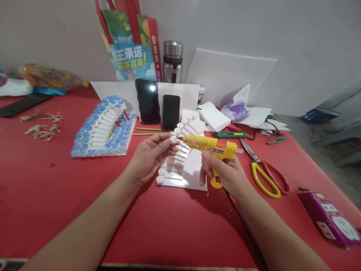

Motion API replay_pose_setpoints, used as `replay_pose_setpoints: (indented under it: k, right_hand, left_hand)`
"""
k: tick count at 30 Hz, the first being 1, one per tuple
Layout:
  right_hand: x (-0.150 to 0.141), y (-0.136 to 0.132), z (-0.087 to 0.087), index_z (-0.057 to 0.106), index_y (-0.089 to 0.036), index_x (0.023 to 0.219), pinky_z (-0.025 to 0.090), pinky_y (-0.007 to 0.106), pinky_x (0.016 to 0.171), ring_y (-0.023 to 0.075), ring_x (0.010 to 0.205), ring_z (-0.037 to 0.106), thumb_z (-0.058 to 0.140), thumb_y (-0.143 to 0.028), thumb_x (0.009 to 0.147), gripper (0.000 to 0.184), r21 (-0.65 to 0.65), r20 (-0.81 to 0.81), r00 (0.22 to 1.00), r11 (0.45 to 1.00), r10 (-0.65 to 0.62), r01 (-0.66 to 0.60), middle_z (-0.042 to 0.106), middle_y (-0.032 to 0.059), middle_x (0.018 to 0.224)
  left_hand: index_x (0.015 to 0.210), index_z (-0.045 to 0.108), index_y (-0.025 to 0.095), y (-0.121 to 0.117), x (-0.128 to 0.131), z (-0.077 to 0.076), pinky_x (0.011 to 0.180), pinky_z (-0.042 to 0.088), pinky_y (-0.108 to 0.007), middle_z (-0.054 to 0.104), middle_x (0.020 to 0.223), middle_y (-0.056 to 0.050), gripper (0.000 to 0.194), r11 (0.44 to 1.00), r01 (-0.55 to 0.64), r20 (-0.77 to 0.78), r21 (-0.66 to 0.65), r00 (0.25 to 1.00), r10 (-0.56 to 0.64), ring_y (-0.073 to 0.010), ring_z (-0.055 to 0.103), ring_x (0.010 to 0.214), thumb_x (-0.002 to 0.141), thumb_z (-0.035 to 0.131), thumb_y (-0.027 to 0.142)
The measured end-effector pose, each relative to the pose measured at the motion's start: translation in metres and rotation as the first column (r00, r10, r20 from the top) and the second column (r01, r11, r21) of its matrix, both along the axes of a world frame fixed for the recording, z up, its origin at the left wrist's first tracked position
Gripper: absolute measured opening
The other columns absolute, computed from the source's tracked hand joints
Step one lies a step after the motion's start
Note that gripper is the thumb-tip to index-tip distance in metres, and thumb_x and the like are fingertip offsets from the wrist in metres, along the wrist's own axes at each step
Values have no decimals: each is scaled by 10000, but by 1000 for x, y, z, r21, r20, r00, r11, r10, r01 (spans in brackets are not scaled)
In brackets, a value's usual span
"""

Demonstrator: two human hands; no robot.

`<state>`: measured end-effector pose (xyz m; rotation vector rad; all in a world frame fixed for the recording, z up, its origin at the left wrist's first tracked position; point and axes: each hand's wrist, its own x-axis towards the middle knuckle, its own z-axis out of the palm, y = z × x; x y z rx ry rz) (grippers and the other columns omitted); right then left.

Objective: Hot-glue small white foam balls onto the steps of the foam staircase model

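My right hand [221, 169] is wrapped round the grip of a yellow hot glue gun [201, 143], whose nozzle points left. Between the thumb and fingers of my left hand [155, 152] is a small white round piece [173, 140], with the nozzle tip at it; whether they touch I cannot tell. Below both hands lies a white board [194, 178] bearing a white stepped staircase model [173, 169]. White round pieces [161, 172] line the left edge of its steps. Left of it stands a similar staircase model [98, 130] covered in blue and white round pieces.
Two phones [147, 101] [170, 112] lean on a white panel behind. Scissors [266, 171], a green utility knife [229, 134] and a purple case [329, 218] lie to the right. A steel flask [173, 62] and shopping bag [131, 49] stand at the back. The glue gun's cord [242, 222] runs toward me.
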<state>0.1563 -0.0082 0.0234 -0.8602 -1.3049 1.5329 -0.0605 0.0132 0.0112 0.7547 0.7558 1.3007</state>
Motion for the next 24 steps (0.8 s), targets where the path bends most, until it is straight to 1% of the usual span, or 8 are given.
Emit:
replay_pose_setpoints:
  k: [6, 10, 12, 15, 18, 21, 24]
  right_hand:
    - [-1, 0, -1, 583, -203, 615, 599, 275, 449, 114, 419, 576, 752, -482, 917, 445, 8, -18, 1000, 1000, 4, -4, 459, -67, 526]
    - [-1, -2, -4, 572, -206, 600, 579, 282, 442, 127, 415, 599, 767, -508, 903, 470, 6, -20, 1000, 1000, -10, 10, 459, -69, 522]
    - [-1, -3, -3, 584, -206, 614, 569, 287, 464, 141, 434, 628, 767, -523, 901, 466, 7, 12, 1000, 1000, -23, 23, 473, -66, 523]
    - [1, -3, -1, 663, -193, 680, 585, 307, 576, 172, 557, 702, 731, -529, 934, 426, 43, 109, 993, 999, -37, 33, 603, -17, 583]
    - [2, -3, 1, 733, -182, 785, 598, 330, 671, 182, 647, 730, 721, -507, 949, 364, 81, 117, 993, 997, -18, 9, 719, 30, 734]
    - [2, -4, 3, 753, -196, 863, 600, 353, 701, 177, 646, 726, 725, -486, 951, 305, 79, 84, 996, 997, -10, 4, 733, 28, 806]
    - [1, -6, 4, 762, -213, 952, 603, 376, 700, 184, 645, 716, 736, -491, 941, 279, 68, 81, 996, 997, -41, 36, 756, 37, 856]
  left_hand:
    - [945, 792, 106, 0, 0, 1, 673, 594, -203, 803, 865, -72, 287, 1000, 3, 5, -9, 1000, -3, -111, 719, 678, 727, 948, 210]
    - [929, 783, 96, 1, 1, 0, 666, 594, -205, 801, 847, -76, 289, 1000, 14, 7, -11, 1000, -13, -120, 726, 671, 716, 952, 193]
    - [927, 781, 95, 1, 1, -1, 667, 598, -204, 802, 847, -77, 294, 1000, 12, 8, -16, 1000, -12, -123, 729, 673, 714, 955, 199]
    - [924, 779, 91, 0, 0, -1, 673, 604, -201, 805, 853, -81, 301, 1000, 7, 6, -28, 1000, -7, -124, 734, 678, 707, 959, 193]
    - [917, 778, 92, -1, 0, -1, 676, 608, -196, 807, 836, -78, 299, 999, 11, 12, -30, 1000, -11, -120, 733, 668, 703, 962, 189]
    - [917, 780, 93, -1, 0, 0, 676, 611, -192, 809, 838, -78, 305, 1000, 14, 14, -26, 1000, -14, -119, 736, 671, 699, 966, 196]
    - [916, 783, 95, 0, 0, 1, 674, 612, -190, 808, 841, -71, 309, 1000, 16, 14, -21, 1000, -16, -116, 735, 668, 695, 969, 203]
